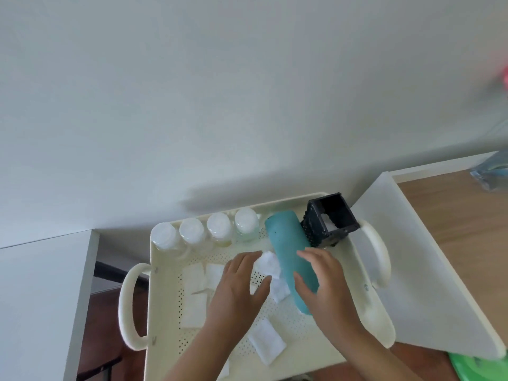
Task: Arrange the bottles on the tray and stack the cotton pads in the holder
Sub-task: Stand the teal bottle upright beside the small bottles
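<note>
Teal bottle [286, 243] gripped by right hand [327, 284], left hand [236, 290] spread over pad [269, 262]

On tray [165, 298]: 4 bottles [219, 225] behind, holder [316, 224] far right, pads [265, 345] before.

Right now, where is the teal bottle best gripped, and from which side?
Around its lower body, from the right: the teal bottle is a plain long cylinder, cotton pads crowd its left, the black holder its far end. The right hand wraps it there.
</note>
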A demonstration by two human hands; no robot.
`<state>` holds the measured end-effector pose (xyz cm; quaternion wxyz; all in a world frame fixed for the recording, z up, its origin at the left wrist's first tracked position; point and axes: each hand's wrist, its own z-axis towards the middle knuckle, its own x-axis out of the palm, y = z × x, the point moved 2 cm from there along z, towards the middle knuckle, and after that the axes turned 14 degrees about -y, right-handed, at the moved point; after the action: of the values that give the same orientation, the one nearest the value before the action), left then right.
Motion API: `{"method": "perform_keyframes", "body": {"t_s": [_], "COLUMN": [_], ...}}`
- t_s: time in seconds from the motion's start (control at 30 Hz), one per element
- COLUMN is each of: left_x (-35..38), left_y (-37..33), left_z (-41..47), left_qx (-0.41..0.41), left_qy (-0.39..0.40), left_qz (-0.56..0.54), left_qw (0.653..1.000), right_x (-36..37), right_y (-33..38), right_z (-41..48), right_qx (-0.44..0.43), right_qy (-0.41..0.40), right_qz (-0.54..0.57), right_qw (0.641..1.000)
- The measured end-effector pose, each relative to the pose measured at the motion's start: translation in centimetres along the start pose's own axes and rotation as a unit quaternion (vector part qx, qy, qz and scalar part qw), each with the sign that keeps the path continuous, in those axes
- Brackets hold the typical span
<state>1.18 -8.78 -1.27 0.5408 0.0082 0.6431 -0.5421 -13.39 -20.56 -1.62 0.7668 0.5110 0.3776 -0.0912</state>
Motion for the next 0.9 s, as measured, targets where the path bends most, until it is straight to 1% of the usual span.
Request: {"method": "perform_keyframes", "body": {"t_s": [0.07, 0.17, 0.23, 0.33, 0.4, 0.53, 0.63, 0.73, 0.9], "left_x": [1.3, 2.8, 3.7, 5.0, 5.8, 7.1, 7.7, 8.0, 6.7], "left_y": [-0.2, -0.5, -0.8, -1.5, -2.1, -3.1, -3.2, -3.3, -3.9], "left_z": [-1.6, -3.3, -4.0, -4.5, -4.6, -5.0, -5.2, -5.2, -4.7], "left_qx": [-0.026, -0.106, -0.166, -0.257, -0.296, -0.327, -0.376, -0.407, -0.403], "left_qy": [0.048, 0.09, 0.105, 0.112, 0.112, 0.1, 0.075, 0.058, 0.034], "left_qz": [-0.021, -0.055, -0.075, -0.125, -0.154, -0.183, -0.213, -0.238, -0.258], "left_qw": [0.998, 0.989, 0.978, 0.952, 0.936, 0.922, 0.899, 0.88, 0.877], "right_x": [-0.8, -1.5, -1.6, -1.7, -1.7, -1.4, -1.5, -1.7, -2.6], "right_y": [-1.2, -2.7, -3.4, -3.9, -4.1, -4.5, -4.4, -4.2, -3.5], "right_z": [-1.1, -2.2, -2.5, -2.8, -2.9, -3.1, -3.0, -2.6, -2.1], "right_qx": [0.038, 0.091, 0.127, 0.199, 0.244, 0.308, 0.339, 0.345, 0.34], "right_qy": [-0.006, -0.008, -0.004, 0.017, 0.026, 0.043, 0.06, 0.07, 0.084], "right_qz": [0.008, 0.02, 0.036, 0.08, 0.107, 0.152, 0.192, 0.201, 0.205], "right_qw": [0.999, 0.996, 0.991, 0.977, 0.963, 0.938, 0.919, 0.914, 0.914]}}
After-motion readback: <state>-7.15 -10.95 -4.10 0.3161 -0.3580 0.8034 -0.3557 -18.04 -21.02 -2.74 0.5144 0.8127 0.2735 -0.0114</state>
